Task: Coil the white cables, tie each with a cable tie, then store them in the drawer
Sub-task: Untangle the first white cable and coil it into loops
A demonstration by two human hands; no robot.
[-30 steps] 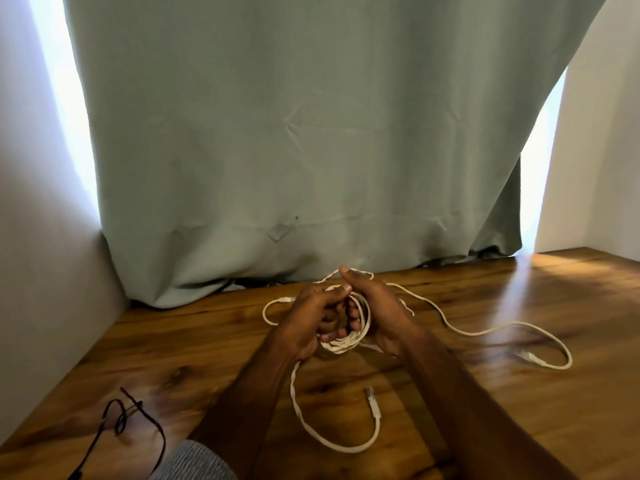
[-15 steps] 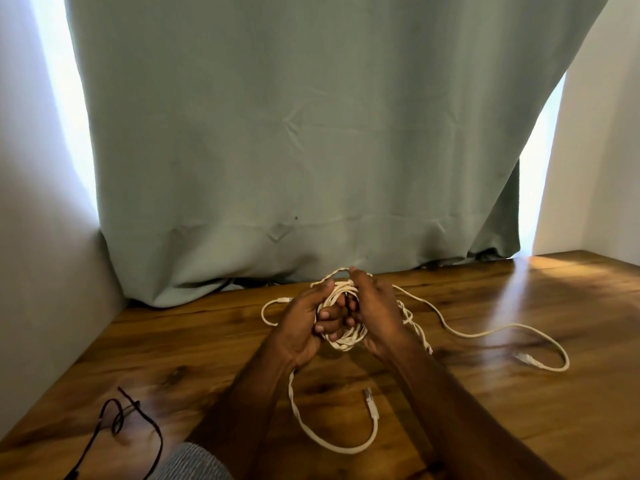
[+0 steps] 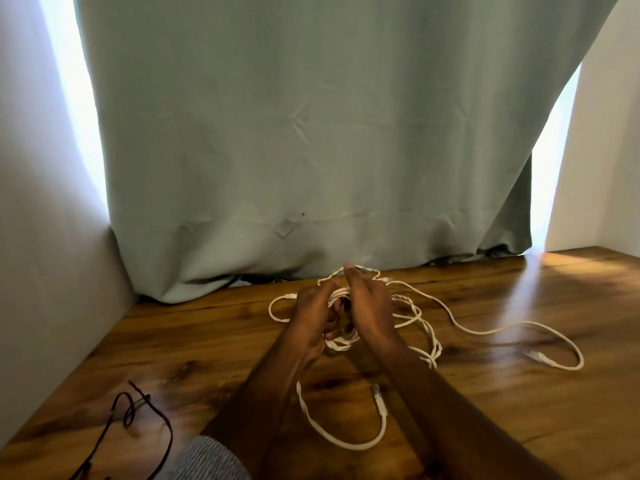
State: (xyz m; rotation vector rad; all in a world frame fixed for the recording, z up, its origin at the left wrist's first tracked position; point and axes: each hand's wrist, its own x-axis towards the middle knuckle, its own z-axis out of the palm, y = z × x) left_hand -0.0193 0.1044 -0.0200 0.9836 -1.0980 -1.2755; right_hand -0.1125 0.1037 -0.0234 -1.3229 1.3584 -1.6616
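Here, both hands meet over the wooden table [image 3: 519, 306], at the middle of the view. The left hand [image 3: 313, 318] curls its fingers round a bundle of loops of the white cable [image 3: 341, 341]; the right hand [image 3: 370, 308] grips the same coil from the 3 o'clock side. Loose cable trails toward 3 and 6 o'clock. A black cord [image 3: 138, 414] lies at 8 o'clock.

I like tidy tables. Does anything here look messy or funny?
Yes. The white cable is only partly coiled: both hands hold a small bundle, but long loose loops still sprawl across the wooden table to the right. A black cable also lies loose near the table's left edge.
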